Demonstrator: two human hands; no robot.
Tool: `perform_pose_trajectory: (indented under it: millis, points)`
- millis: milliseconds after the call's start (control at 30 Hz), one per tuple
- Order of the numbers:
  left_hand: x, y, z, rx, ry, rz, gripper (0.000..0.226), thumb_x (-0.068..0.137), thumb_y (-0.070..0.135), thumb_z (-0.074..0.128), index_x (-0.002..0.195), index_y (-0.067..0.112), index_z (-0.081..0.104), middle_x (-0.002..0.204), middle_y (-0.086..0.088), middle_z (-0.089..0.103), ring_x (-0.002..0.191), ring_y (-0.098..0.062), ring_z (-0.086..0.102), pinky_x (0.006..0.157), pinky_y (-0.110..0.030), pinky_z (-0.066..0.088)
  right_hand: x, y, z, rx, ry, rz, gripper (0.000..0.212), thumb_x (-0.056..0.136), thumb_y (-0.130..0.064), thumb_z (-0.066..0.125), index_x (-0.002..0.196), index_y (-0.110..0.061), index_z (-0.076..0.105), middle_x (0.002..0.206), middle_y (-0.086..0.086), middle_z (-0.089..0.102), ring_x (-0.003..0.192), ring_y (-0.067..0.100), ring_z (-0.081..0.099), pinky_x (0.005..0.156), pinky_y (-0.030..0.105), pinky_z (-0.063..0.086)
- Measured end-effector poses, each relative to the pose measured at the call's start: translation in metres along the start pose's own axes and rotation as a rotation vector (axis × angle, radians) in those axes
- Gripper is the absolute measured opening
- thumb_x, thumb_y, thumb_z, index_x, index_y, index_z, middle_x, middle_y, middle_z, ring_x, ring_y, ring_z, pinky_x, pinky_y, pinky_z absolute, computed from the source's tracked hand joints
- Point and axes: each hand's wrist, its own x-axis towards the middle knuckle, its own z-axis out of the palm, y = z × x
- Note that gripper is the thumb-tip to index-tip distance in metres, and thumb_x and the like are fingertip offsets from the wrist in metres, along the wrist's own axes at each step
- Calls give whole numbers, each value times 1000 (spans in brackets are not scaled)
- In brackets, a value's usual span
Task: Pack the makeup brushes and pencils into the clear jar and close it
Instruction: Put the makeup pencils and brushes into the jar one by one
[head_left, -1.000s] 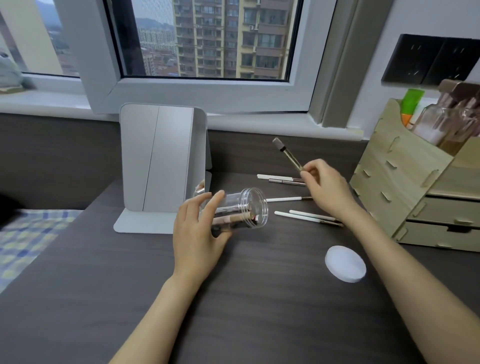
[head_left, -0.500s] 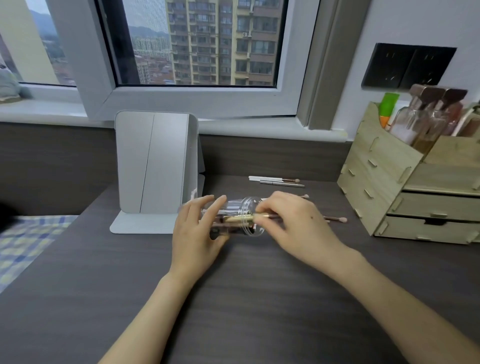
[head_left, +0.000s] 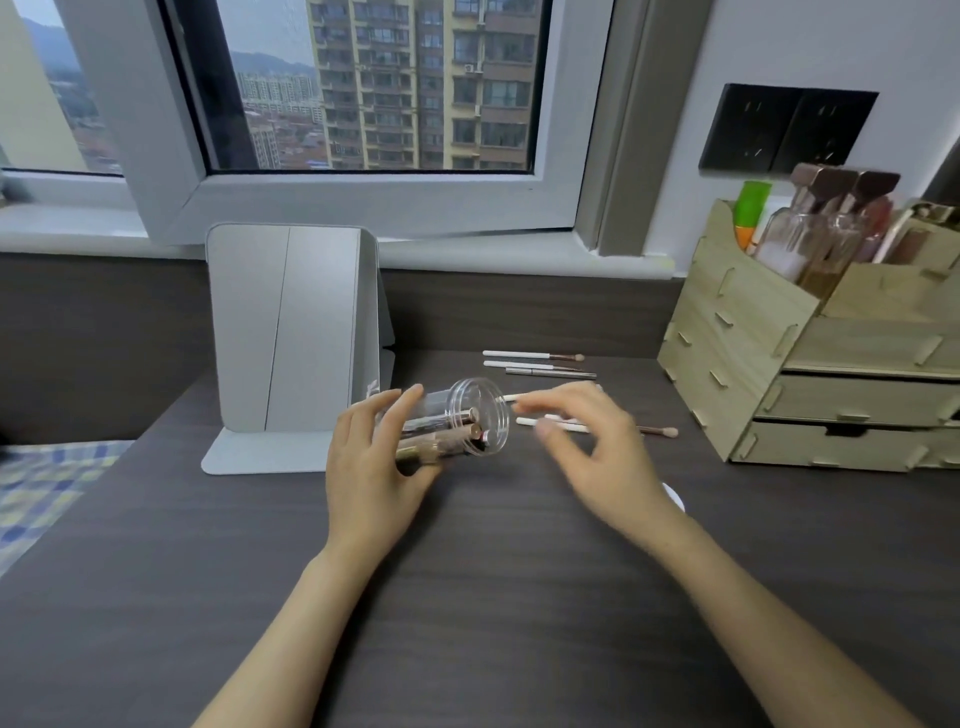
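My left hand (head_left: 371, 467) grips the clear jar (head_left: 467, 415), tilted on its side with its open mouth facing right. Several brushes and pencils (head_left: 447, 436) lie inside it. My right hand (head_left: 587, 447) hovers just right of the mouth, fingers spread and empty. Beneath and behind that hand, white-handled brushes (head_left: 556, 426) lie on the dark desk (head_left: 467, 571). Three more thin brushes and pencils (head_left: 535, 362) lie farther back. The white round lid (head_left: 675, 499) peeks out from behind my right wrist.
A grey folding mirror (head_left: 291, 332) stands just behind the jar on the left. A wooden drawer organiser (head_left: 810, 374) with bottles fills the right side. The window sill runs along the back wall. A checked cloth (head_left: 36, 478) lies beyond the desk's left edge.
My right hand carried a gold-handled brush from the air into the jar, let it go, and has drawn back to the right with fingers open. The jar stayed in my left hand.
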Motion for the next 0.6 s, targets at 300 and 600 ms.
perform_pose_trajectory:
  millis: [300, 600]
  points:
    - [0, -2, 1, -5, 6, -17, 80, 54, 11, 85, 126, 20, 51, 117, -11, 58, 106, -23, 47, 89, -30, 39, 8, 123, -44, -1123, -308, 443, 28, 84, -5, 47, 103, -16, 63, 111, 5, 63, 107, 29, 49, 85, 35, 36]
    - [-1, -3, 3, -4, -6, -8, 78, 55, 11, 85, 125, 19, 53, 117, -11, 58, 106, -25, 48, 88, -32, 41, 10, 143, -61, -1084, -298, 355, 14, 91, -13, 50, 95, -9, 63, 103, 10, 63, 101, 30, 50, 77, 36, 37]
